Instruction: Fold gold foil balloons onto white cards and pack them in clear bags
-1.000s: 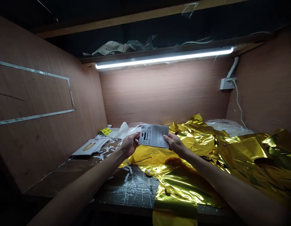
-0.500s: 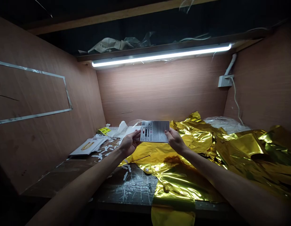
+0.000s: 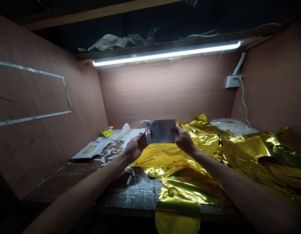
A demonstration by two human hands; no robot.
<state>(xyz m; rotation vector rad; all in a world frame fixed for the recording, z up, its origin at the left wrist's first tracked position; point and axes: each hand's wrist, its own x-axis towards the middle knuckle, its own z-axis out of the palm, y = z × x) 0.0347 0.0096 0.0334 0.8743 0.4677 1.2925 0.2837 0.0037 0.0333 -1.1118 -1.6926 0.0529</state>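
A grey printed card package (image 3: 160,131) is held up between my two hands above gold foil. My left hand (image 3: 136,146) is closed on its left end, near a small cut-out. At the right end, my right hand (image 3: 183,138) grips the edge between thumb and fingers. Beneath and to the right lies crumpled gold foil (image 3: 179,182), part of it hanging over the front edge. A stack of white cards (image 3: 92,149) with a gold U shape on top lies on the left of the worktop.
Small white scraps (image 3: 111,151) lie beside the card stack, near a yellow label sheet (image 3: 107,133). Clear plastic (image 3: 233,126) lies at the back right. A lit tube (image 3: 167,54) runs below the shelf; a white socket box (image 3: 233,81) hangs on the right.
The card package has risen slightly in view and its face has tilted, looking darker. My right hand has moved slightly up with it. The whole view has shifted a little.
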